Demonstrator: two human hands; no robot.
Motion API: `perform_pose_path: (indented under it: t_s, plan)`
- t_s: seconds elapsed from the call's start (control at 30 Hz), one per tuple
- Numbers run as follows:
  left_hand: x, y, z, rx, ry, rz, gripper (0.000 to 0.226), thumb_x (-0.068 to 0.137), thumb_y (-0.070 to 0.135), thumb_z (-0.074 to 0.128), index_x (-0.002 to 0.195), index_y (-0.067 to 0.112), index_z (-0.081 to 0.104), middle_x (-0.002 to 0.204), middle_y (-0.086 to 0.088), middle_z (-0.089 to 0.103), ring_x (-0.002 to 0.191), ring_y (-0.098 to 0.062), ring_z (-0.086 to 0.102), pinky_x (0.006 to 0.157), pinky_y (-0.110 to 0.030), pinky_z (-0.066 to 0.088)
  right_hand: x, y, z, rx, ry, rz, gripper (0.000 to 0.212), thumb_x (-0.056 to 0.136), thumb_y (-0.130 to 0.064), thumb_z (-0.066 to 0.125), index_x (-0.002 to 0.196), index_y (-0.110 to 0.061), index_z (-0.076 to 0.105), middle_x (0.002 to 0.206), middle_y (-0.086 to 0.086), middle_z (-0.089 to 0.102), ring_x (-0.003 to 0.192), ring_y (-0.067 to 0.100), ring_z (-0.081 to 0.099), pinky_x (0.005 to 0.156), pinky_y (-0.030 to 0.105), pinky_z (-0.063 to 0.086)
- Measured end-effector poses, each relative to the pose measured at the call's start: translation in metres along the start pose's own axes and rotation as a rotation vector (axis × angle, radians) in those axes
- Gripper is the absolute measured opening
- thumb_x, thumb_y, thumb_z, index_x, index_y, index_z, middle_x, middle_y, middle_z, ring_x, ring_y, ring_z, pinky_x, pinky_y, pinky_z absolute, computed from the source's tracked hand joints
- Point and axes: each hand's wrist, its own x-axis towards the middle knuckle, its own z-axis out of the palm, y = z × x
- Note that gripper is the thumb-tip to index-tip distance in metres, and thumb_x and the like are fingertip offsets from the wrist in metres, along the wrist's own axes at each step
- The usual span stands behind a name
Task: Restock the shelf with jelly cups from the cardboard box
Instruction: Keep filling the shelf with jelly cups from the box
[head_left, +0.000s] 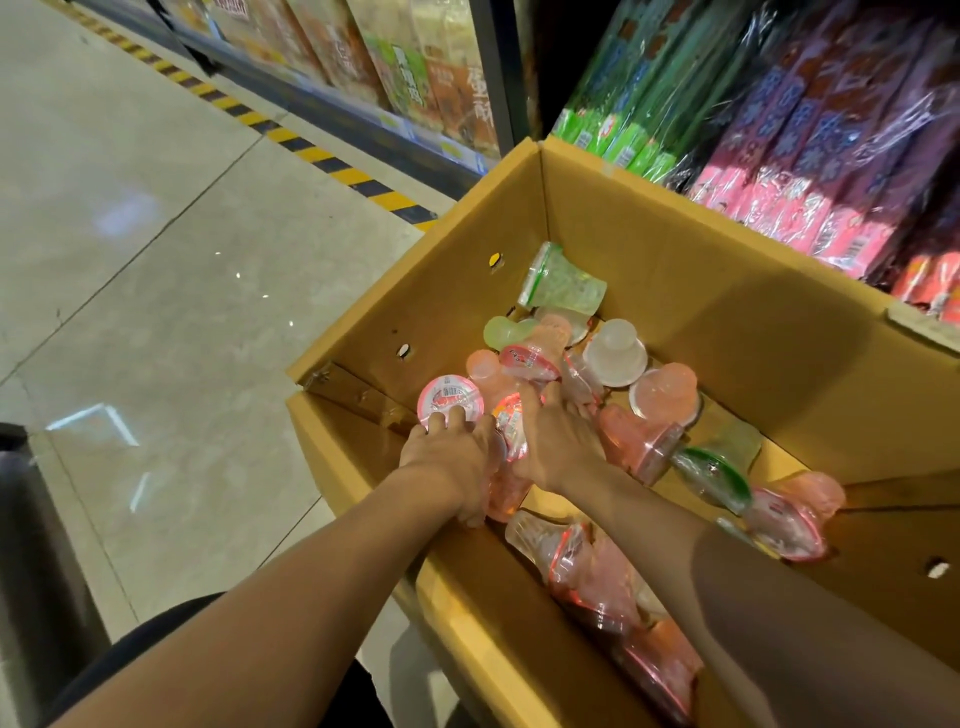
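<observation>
An open cardboard box (649, 244) stands in front of me, with several loose jelly cups in pink, green and clear lying on its bottom. Both my hands reach down into it on its left side. My left hand (452, 457) grips pink jelly cups, its fingertips on the lid of one pink-lidded cup (451, 401) and its thumb round another below. My right hand (558, 441) curls round pink jelly cups (524, 364) in the middle of the box. A green cup (563, 283) lies on its side at the far end.
A shelf of wrapped green packs (623, 104) and pink packs (831, 156) rises right behind the box. Another shelf with bagged goods (405, 67) runs along the far left, fronted by a yellow-black floor stripe (311, 153). Tiled floor lies to the left.
</observation>
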Motion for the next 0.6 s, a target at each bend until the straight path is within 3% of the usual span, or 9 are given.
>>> perform_pose_path:
  t_s: [0.13, 0.27, 0.33, 0.43, 0.53, 0.6]
  plan:
    - [-0.002, -0.003, 0.0, -0.048, 0.044, -0.005, 0.125, 0.068, 0.04, 0.088, 0.155, 0.016, 0.001, 0.158, -0.017, 0.015, 0.145, -0.041, 0.02, 0.116, -0.047, 0.028, -0.006, 0.003, -0.002, 0.012, 0.022, 0.013, 0.093, 0.068, -0.037, 0.083, 0.136, -0.015, 0.024, 0.139, 0.016, 0.037, 0.126, 0.035, 0.047, 0.106, 0.04, 0.038]
    - [-0.016, -0.008, -0.004, -0.109, 0.109, 0.046, 0.123, 0.065, 0.042, 0.089, 0.152, 0.017, 0.006, 0.153, -0.014, 0.024, 0.14, -0.037, 0.029, 0.113, -0.045, 0.031, -0.018, 0.01, -0.014, 0.175, 0.038, 0.015, 0.111, 0.062, -0.039, 0.087, 0.147, -0.022, 0.017, 0.157, 0.011, 0.019, 0.136, 0.034, 0.041, 0.106, 0.045, 0.043]
    - [-0.024, -0.012, -0.009, -0.16, 0.171, 0.087, 0.119, 0.063, 0.043, 0.09, 0.149, 0.019, 0.01, 0.147, -0.01, 0.031, 0.136, -0.034, 0.036, 0.108, -0.042, 0.035, -0.024, 0.015, -0.028, 0.255, 0.046, 0.029, 0.114, 0.064, -0.042, 0.087, 0.15, -0.023, 0.014, 0.151, 0.009, 0.025, 0.135, 0.032, 0.041, 0.105, 0.043, 0.045]
    - [-0.034, -0.019, -0.019, -0.311, 0.325, 0.158, 0.109, 0.063, 0.041, 0.089, 0.141, 0.025, 0.015, 0.135, -0.002, 0.038, 0.118, -0.028, 0.052, 0.093, -0.036, 0.048, -0.034, 0.023, -0.062, 0.398, 0.156, 0.057, 0.104, 0.062, -0.043, 0.088, 0.144, -0.022, 0.027, 0.133, 0.005, 0.038, 0.122, 0.029, 0.05, 0.095, 0.037, 0.048]
    - [-0.051, -0.022, -0.035, -0.527, 0.432, 0.227, 0.109, 0.062, 0.037, 0.09, 0.141, 0.027, 0.016, 0.125, 0.005, 0.034, 0.106, -0.019, 0.054, 0.078, -0.039, 0.056, -0.052, 0.025, -0.106, 0.488, 0.236, 0.085, 0.1, 0.063, -0.039, 0.09, 0.142, -0.025, 0.031, 0.132, 0.003, 0.039, 0.122, 0.024, 0.048, 0.09, 0.028, 0.04]
    - [-0.069, -0.02, -0.051, -0.678, 0.483, 0.284, 0.111, 0.062, 0.035, 0.091, 0.143, 0.027, 0.017, 0.128, 0.008, 0.031, 0.113, -0.013, 0.048, 0.087, -0.036, 0.053, -0.072, 0.025, -0.139, 0.506, 0.28, 0.111, 0.103, 0.061, -0.042, 0.091, 0.143, -0.024, 0.031, 0.133, 0.002, 0.038, 0.123, 0.022, 0.045, 0.091, 0.03, 0.039]
